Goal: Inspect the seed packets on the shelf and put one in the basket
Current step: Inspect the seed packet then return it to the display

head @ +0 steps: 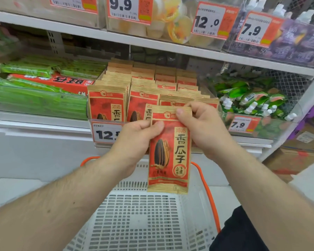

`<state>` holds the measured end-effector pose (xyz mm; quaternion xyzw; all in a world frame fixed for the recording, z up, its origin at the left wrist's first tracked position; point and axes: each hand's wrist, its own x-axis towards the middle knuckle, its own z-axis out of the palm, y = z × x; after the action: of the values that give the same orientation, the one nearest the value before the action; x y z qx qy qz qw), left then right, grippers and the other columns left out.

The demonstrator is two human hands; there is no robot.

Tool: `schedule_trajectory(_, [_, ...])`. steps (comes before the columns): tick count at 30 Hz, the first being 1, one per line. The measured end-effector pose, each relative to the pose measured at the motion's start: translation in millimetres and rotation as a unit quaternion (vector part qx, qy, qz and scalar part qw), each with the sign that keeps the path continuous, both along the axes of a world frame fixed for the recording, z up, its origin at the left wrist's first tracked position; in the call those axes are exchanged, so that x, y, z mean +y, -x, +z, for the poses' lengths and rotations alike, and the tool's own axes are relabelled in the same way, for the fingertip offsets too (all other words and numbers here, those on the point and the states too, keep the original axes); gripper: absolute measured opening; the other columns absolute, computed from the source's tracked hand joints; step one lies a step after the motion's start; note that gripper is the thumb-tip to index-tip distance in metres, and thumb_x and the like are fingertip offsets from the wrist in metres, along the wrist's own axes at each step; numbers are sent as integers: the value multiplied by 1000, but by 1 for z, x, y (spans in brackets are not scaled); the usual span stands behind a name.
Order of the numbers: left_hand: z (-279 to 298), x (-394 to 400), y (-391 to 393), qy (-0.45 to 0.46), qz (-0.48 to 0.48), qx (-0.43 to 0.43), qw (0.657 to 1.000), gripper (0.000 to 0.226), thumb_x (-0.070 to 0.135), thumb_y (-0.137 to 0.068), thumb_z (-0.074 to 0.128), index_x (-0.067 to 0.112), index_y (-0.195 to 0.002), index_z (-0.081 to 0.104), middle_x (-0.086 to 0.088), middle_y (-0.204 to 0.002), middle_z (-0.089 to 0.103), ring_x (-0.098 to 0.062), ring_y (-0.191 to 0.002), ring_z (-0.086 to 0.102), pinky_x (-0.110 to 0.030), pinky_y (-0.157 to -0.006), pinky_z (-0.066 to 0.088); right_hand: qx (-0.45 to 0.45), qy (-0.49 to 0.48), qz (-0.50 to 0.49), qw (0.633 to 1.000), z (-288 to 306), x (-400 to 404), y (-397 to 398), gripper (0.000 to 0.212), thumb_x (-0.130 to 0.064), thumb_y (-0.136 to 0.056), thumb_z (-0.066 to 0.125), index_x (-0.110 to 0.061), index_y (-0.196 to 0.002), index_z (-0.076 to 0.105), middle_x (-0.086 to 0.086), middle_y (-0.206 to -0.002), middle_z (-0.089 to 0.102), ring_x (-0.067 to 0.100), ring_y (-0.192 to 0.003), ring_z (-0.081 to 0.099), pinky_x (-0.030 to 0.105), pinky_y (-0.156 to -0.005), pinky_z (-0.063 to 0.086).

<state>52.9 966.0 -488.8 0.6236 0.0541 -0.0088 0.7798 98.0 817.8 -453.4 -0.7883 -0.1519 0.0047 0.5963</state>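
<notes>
A red and tan seed packet (pixel 169 151) with a black sunflower seed printed on it hangs upright in front of the shelf, above the basket. My left hand (pixel 134 140) pinches its upper left edge and my right hand (pixel 205 127) pinches its top right corner. Behind it, several rows of the same seed packets (pixel 143 84) stand in a clear bin on the shelf. The white slatted basket (pixel 134 220) with orange handles sits below my arms, and nothing shows inside it.
Green packs and a red box (pixel 49 81) fill the bin to the left. Green pouches with white caps (pixel 250 100) lie in the bin to the right. Price tags hang on the shelf edges, jelly cups (pixel 172 19) above. Cardboard boxes (pixel 294 160) stand low at right.
</notes>
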Motion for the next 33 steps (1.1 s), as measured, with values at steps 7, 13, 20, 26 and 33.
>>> schedule_trajectory(7, [-14,-5,0,17,-12,71,997,14,19,-94,64,10,-99,73,-9,-94,77,-17,-76,71,-30,-62,58,59,9,-4,998,-30,-17,4,17,-11,-98,60,-12,-81,64,-4,-66,71,11,-61,68,28,-58,58])
schedule_trajectory(13, [-18,-8,-3,41,15,83,996,21,17,-90,69,1,-105,71,-14,-95,76,-19,-72,70,-28,-55,55,127,-27,-19,991,-37,-26,2,21,-17,-97,61,-4,-81,61,1,-59,68,12,-54,66,24,-49,52])
schedule_trajectory(20, [-22,-10,-2,48,46,76,995,17,17,-88,71,4,-99,71,-7,-84,76,-14,-65,70,-25,-51,53,130,-17,-4,991,-39,-31,4,28,-20,-100,55,0,-83,64,4,-62,70,13,-54,66,22,-49,52])
schedule_trajectory(26, [-21,-7,-4,63,74,76,992,26,18,-88,71,3,-109,70,-10,-89,77,-15,-67,71,-27,-54,55,115,50,24,992,-41,-33,8,32,-22,-96,62,8,-91,70,16,-80,75,25,-71,66,39,-68,52])
schedule_trajectory(33, [-23,-7,-4,66,84,78,991,28,19,-87,72,4,-111,69,-9,-90,77,-15,-68,71,-26,-54,55,124,85,41,988,-39,-35,8,31,-28,-96,62,-1,-84,73,12,-78,76,26,-71,68,42,-71,54])
